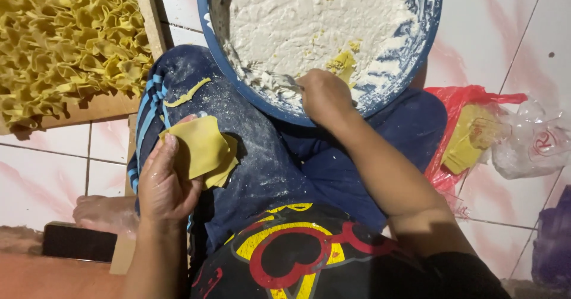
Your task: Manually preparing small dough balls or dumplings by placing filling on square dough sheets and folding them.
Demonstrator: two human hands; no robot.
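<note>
While a wooden board heaped with folded yellow dough pieces lies at far left on the tiled floor, the left hand presses a small stack of flat yellow dough sheets against the floury knee. Further right, the right hand is closed around a spoon dipped into white filling in a blue basin. This looks like the scooping stage; placing filling on a sheet seems due.

Folded yellow dough pieces heaped on a wooden board, and a red plastic bag apparently holding more sheets
</note>
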